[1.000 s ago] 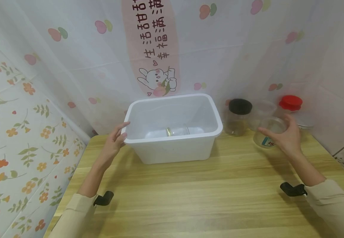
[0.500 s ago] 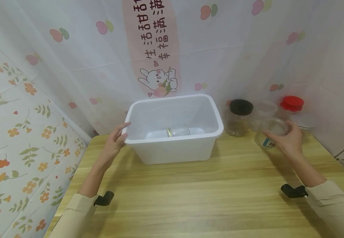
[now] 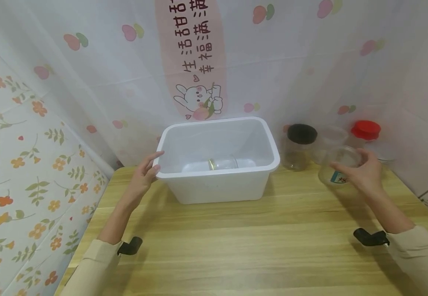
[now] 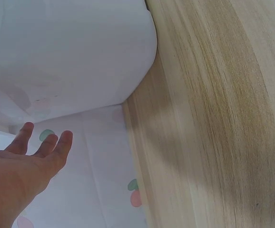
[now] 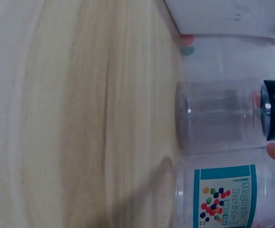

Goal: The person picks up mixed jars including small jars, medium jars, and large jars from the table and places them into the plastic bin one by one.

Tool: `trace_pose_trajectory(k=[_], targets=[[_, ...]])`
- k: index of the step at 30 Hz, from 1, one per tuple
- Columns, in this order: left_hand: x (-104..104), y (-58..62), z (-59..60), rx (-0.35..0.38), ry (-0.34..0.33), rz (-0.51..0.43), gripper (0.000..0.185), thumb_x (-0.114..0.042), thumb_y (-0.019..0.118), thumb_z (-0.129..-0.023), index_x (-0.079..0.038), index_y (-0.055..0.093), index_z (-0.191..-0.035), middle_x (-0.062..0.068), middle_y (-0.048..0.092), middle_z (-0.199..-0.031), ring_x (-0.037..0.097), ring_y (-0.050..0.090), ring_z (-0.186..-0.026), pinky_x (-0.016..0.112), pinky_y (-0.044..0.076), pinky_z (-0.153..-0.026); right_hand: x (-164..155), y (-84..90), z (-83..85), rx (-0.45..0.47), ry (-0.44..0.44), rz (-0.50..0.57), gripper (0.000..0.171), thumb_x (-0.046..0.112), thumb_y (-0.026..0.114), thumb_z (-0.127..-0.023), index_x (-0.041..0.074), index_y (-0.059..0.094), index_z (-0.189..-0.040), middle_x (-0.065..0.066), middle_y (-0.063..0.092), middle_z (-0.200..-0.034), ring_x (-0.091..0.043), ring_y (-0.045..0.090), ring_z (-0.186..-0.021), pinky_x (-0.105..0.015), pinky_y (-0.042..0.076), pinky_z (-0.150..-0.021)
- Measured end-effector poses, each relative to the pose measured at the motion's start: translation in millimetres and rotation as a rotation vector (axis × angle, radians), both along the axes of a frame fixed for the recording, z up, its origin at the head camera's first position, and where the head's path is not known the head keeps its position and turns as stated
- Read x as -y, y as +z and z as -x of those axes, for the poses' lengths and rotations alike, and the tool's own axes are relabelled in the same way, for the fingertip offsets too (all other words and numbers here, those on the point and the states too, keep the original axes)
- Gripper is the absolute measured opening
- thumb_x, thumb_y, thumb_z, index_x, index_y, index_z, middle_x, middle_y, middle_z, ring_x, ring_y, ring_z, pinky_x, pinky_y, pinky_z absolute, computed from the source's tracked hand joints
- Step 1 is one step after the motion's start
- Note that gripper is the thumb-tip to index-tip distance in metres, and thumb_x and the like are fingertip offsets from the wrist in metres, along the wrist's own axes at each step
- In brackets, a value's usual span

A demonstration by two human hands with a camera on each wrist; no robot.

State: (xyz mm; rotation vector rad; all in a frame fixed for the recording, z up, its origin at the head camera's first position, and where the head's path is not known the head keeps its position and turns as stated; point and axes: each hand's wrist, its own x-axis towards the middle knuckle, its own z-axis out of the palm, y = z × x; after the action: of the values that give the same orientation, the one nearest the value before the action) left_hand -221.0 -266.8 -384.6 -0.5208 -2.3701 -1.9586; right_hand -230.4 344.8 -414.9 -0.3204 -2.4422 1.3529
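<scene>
A white plastic bin (image 3: 214,185) stands on the table, and a clear jar (image 3: 223,163) with a gold-coloured band lies on its side inside. My left hand (image 3: 143,176) touches the bin's left rim with thumb and index finger; in the left wrist view its other fingers spread loosely beside the bin wall. At the right, my right hand (image 3: 365,172) holds a clear labelled jar (image 3: 337,177) between thumb and fingers near its top. The right wrist view shows that jar's teal-edged label (image 5: 225,197) and only bits of the hand.
Behind and beside the held jar stand a clear jar with a black lid (image 3: 302,134), a translucent container (image 3: 331,135), a red-lidded jar (image 3: 366,129) and a silver-lidded one (image 3: 382,151). A printed curtain (image 3: 125,82) hangs along the back of the wooden table (image 3: 236,246).
The head view has shifted slightly. My right hand and the labelled jar sit a little farther right than before. The left hand stays at the bin's rim.
</scene>
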Motion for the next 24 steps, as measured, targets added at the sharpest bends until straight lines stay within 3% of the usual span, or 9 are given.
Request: trace_pose_trajectory(k=[11, 24], targets=[[0.4, -1.0, 0.3, 0.002, 0.012, 0.000, 0.048, -0.022, 0.045, -0.110, -0.013, 0.038, -0.156, 0.021, 0.036, -0.155, 0.045, 0.043, -0.130, 0.026, 0.047, -0.098, 6.5, 2.9, -0.3, -0.036, 0.040, -0.021, 0.094, 0.026, 0.086, -0.084, -0.006, 0.031, -0.153, -0.021, 0.043, -0.136, -0.028, 0.043, -0.109, -0.011, 0.037, -0.074], [-0.5, -0.8, 0.8, -0.005, 0.025, 0.013, 0.046, -0.020, 0.043, -0.110, -0.013, 0.039, -0.155, 0.021, 0.038, -0.155, 0.044, 0.044, -0.128, 0.027, 0.047, -0.098, 9.8, 13.0, -5.1, -0.003, 0.089, -0.034, 0.096, 0.030, 0.084, -0.086, -0.003, 0.028, -0.156, -0.027, 0.039, -0.146, -0.033, 0.041, -0.115, -0.007, 0.036, -0.073]])
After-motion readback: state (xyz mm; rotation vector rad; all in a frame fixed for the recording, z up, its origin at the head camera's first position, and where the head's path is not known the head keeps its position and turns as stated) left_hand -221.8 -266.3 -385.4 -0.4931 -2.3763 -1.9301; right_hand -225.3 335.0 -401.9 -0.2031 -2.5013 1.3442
